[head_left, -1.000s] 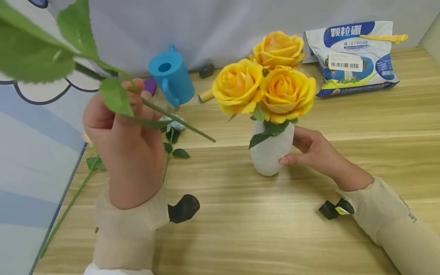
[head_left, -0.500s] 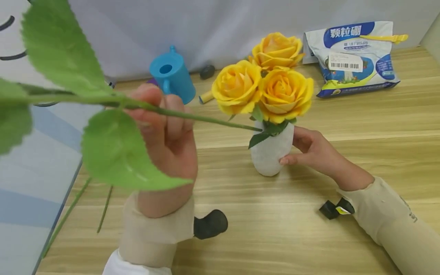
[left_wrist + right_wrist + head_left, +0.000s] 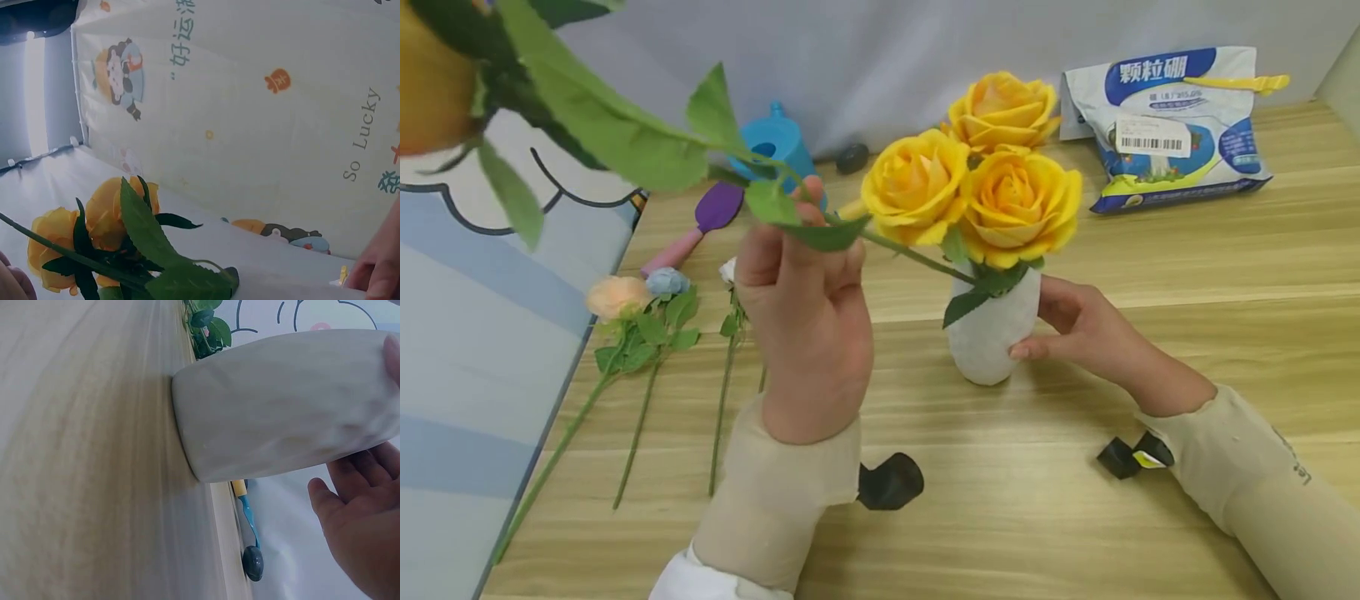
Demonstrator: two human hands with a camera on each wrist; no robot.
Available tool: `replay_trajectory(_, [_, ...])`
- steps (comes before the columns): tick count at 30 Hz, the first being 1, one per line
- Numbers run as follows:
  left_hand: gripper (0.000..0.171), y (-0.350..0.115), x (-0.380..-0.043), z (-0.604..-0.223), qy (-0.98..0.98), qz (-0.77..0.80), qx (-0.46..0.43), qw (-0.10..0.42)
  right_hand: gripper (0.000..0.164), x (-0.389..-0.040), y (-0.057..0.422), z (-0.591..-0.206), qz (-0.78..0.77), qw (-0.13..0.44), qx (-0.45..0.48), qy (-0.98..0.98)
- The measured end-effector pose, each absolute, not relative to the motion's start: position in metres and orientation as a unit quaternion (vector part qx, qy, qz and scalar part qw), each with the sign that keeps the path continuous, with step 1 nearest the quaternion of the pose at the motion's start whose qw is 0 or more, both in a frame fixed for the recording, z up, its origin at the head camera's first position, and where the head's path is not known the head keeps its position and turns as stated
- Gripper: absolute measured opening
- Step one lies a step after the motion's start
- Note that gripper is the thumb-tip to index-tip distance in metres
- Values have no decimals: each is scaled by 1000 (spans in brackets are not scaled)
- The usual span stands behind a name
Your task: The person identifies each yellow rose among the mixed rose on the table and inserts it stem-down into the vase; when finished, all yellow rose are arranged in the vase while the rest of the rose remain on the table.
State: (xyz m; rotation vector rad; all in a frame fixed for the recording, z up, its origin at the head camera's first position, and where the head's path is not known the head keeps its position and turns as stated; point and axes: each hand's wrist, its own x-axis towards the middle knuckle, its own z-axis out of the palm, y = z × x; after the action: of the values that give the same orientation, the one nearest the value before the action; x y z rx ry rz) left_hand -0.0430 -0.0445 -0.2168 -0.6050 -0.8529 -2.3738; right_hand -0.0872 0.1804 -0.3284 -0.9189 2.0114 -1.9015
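In the head view my left hand [image 3: 808,325] pinches the green stem of a long-stemmed rose [image 3: 617,125], held slantwise above the table. Its orange-yellow bloom is blurred and cut off at the upper left corner. The lower end of the stem reaches the mouth of a white vase [image 3: 988,342], where leaves and petals hide its tip. Three yellow roses [image 3: 1015,200] stand in the vase. My right hand [image 3: 1090,333] grips the vase's right side, thumb in front. The right wrist view shows the vase [image 3: 281,406] with its base on the wooden table.
Peach, blue and white flowers [image 3: 617,297] lie on the left of the table [image 3: 1000,517]. Behind them are a purple-and-pink shovel [image 3: 718,206], a blue watering can [image 3: 778,142] and a dark oval object [image 3: 852,157]. A printed bag [image 3: 1172,158] leans at the back right.
My left hand has moved right with the rose, bringing the stem's end from left of the vase to its mouth. My right hand and the vase have stayed in place.
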Motion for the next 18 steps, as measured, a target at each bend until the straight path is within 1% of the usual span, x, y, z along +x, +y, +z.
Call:
replay_trajectory(4, [7,-45,-46,-218,-364,-847,-233,308,60,-87,181,-328,-648,111,-315,685])
replay_trajectory(9, [1,-49,-51,-220,-402,-813,-234,350,59,-86,182,-327,-648,111,-312,686])
replay_trajectory(13, [4,-49,-54,-219,-414,-786,-230,398,59,-86,182,-328,-646,114,-307,689])
replay_trajectory(15, [8,-50,-54,-219,-421,-771,-228,420,60,-86,182,-329,-644,115,-306,692])
replay_trajectory(18, [15,-51,-52,-218,-430,-758,-224,436,60,-86,182,-328,-641,114,-307,694])
